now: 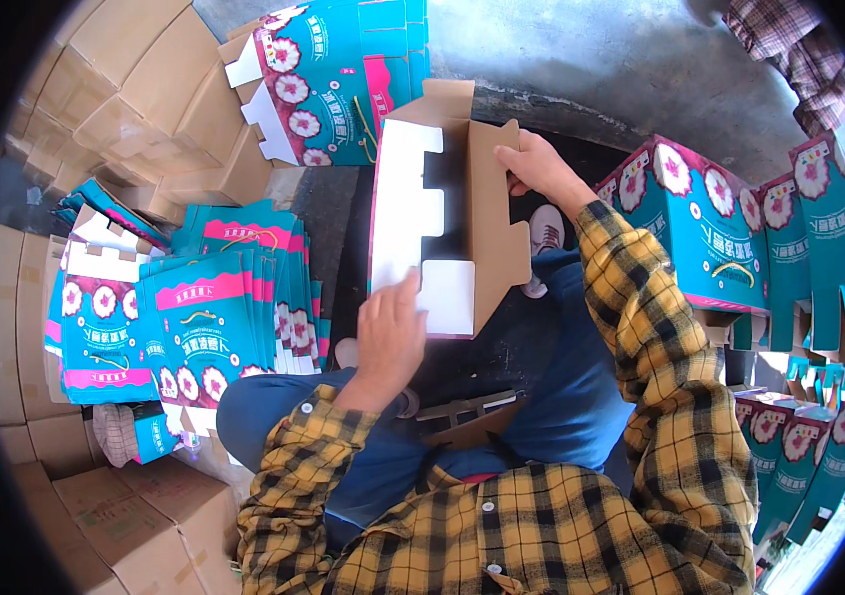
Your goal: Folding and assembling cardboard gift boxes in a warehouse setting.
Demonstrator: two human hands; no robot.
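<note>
hands gripping half-folded cardboard carton [442, 213], left hand [390, 332] on white flap, right hand [534, 167] at brown edge

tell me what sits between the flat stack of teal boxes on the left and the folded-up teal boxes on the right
In the head view, between the flat stack and the assembled boxes is the half-folded carton, held by the left hand and right hand.

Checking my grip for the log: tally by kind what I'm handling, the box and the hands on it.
Half-folded cardboard carton, white and brown inside, pink-edged: 1
Bare hands touching it, left hand and right hand: 2
Total: 3
</note>
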